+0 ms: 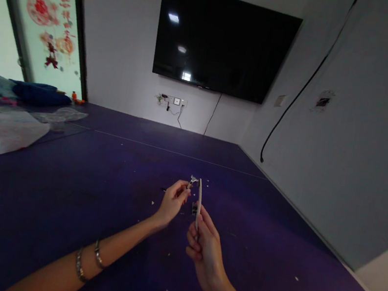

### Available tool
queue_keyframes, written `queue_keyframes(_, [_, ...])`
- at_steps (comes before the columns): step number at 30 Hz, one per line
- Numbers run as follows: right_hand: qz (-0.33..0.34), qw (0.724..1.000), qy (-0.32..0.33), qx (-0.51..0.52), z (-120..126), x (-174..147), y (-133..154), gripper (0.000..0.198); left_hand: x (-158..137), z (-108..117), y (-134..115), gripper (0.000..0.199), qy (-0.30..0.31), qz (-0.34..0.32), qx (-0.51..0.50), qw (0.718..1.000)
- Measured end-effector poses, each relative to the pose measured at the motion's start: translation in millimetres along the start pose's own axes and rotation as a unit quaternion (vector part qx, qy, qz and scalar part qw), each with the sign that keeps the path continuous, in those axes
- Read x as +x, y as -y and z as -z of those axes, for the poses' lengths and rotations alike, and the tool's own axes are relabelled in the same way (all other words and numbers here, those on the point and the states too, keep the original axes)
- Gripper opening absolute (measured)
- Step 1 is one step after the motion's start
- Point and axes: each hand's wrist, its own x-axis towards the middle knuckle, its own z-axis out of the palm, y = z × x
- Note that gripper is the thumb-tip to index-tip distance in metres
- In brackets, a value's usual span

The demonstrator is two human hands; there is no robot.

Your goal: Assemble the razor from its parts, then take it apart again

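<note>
My left hand [172, 202] reaches in from the lower left, its fingers pinched on a small silvery metal piece [192, 181]. That piece points up and right, close to the top of a thin pale panel; I cannot tell whether they touch. Seen nearly edge-on, the panel [200, 199] stands upright and slightly curved in my right hand [205, 242], whose thumb and fingers close round its lower end. A small dark block [194, 208] sits on the panel's left side. The exact kind of either object does not show.
Small white bits lie scattered on the purple floor [118, 172], with a thin dark object [163, 189] beside my left hand. Plastic sheeting [6, 134] and dark blue cloth [41, 94] are at left. A black cable [294, 100] hangs along the right wall; a television [226, 41] is ahead.
</note>
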Motion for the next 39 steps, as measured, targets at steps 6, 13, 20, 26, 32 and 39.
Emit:
queue_keyframes(6, [0.002,1.000,0.003,0.009,-2,-2,-1,0.051,3,3,-2,0.017,-0.011,-0.007,0.006,1.000])
queue_keyframes(13, [0.003,1.000,-0.001,-0.003,-1,5,7,0.053,2,1,-1,0.018,0.000,-0.008,0.003,1.000])
queue_keyframes(20, [0.008,1.000,0.006,-0.003,-1,-2,1,0.052,9,8,2,0.024,-0.010,-0.001,-0.026,1.000])
queue_keyframes(26, [0.129,0.991,-0.012,-0.013,3,20,29,0.047,12,10,10,0.032,0.020,0.038,-0.038,0.998])
queue_keyframes(32, [0.229,0.971,-0.044,-0.062,14,41,52,0.040,12,12,10,0.027,0.025,0.052,-0.038,0.998])
queue_keyframes(39, [0.307,0.925,-0.066,-0.212,47,71,63,0.037,16,17,10,0.020,0.013,0.013,0.024,1.000])
